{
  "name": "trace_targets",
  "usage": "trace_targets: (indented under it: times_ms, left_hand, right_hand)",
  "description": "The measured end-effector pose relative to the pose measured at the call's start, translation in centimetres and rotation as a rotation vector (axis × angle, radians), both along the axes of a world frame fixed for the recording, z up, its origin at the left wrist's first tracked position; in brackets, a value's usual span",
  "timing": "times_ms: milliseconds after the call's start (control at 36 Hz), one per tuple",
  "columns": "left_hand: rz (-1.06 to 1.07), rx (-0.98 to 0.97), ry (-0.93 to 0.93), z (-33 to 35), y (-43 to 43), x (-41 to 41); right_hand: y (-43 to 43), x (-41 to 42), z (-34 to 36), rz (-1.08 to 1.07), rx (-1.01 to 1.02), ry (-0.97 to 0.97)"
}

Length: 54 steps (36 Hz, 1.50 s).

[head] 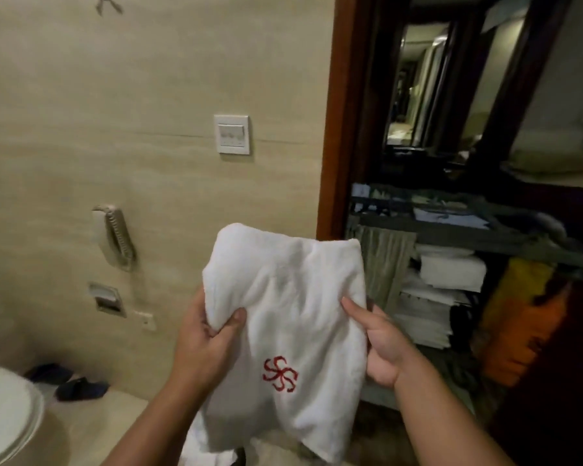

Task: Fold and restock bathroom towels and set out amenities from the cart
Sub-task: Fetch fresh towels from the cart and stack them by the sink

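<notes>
towel (290, 297): white, red emblem showing; hangs between both hands
left hand (209, 334): fingers and thumb curled round its left edge
right hand (377, 344): thumb pinches the right edge; fingers probably behind, hidden
fold: level both edges, pull taut before doubling over
cart (478, 240): just beyond the right hand

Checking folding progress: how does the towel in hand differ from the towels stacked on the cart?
The held towel hangs loose and rumpled between the left hand and right hand; the cart towels lie folded flat in a stack. The held towel shows a red embroidered logo; none shows on the cart towels. Both are white.
</notes>
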State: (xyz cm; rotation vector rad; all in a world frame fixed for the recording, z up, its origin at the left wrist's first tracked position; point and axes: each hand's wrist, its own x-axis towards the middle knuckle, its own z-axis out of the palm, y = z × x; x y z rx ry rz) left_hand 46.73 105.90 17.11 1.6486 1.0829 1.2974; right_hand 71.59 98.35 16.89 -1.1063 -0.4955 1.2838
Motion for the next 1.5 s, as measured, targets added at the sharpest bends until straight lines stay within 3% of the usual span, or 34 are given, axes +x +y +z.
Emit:
trace_targets:
  times_ms: [333,639,806,1111,1389,1500]
  left_hand:
    - [-0.204,0.043,0.011,-0.2,8.3,19.9]
    - [-0.088,0.061,0.086,0.4,13.6,41.0]
    - [-0.039,-0.001,0.104,-0.6,18.7,48.7]
    - [0.089,0.006,0.012,-2.6,33.0,61.6]
    - [0.213,-0.066,-0.061,-2.9,42.5,66.6]
    - [0.290,-0.087,-0.009,-3.5,46.7,67.2]
  right_hand:
    - [2.1,16.4,-0.7,-0.337,0.095,-0.153]
    - [8.1,35.8,0.9,-0.541,0.148,-0.274]
    - [13.2,43.3,0.2,-0.530,0.173,-0.304]
    - [30.0,54.4,-1.6,-0.529,0.115,-0.723]
    - [44.3,61.5,-1.5,-0.426,-0.002,-0.847]
    - [49.3,62.8,-1.8,-0.347,0.090,-0.852]
